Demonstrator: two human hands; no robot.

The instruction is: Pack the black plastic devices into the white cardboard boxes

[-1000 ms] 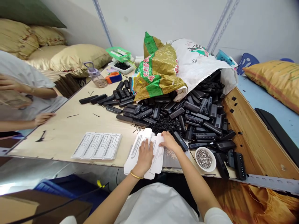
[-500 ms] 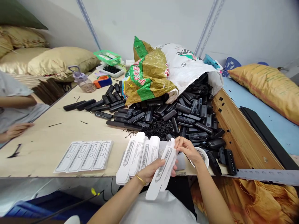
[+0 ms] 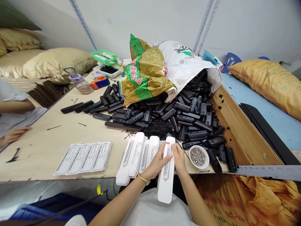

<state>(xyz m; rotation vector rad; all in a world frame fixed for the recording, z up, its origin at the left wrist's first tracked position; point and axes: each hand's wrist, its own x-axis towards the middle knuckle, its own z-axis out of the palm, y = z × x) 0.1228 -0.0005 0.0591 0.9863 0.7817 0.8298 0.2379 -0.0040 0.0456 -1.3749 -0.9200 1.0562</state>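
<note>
Between my two hands is a white printed cardboard box (image 3: 166, 185), long and narrow, with its end flaps extended. My left hand (image 3: 157, 164) grips its left side, thumb across the printed face. Closed on the box's upper right edge is my right hand (image 3: 178, 158). Left of it, two stacks of flat printed boxes (image 3: 127, 157) overhang the table's front edge. Farther left, several white printed boxes (image 3: 82, 158) lie side by side in a row. A white bowl of small metal pieces (image 3: 198, 157) stands right of my right hand.
Black slotted plastic parts (image 3: 141, 117) lie heaped across the table (image 3: 77, 128), with thin black pins (image 3: 160, 128) among them. A green-gold sack (image 3: 148, 72) and a white sack (image 3: 181, 66) rest behind. A wooden board (image 3: 235, 125) edges the right side. Another person's hand (image 3: 17, 135) rests at left.
My right hand has moved down from the box's top end to its right side. The box has turned more upright and its printed front faces me. The bowl is now uncovered.
</note>
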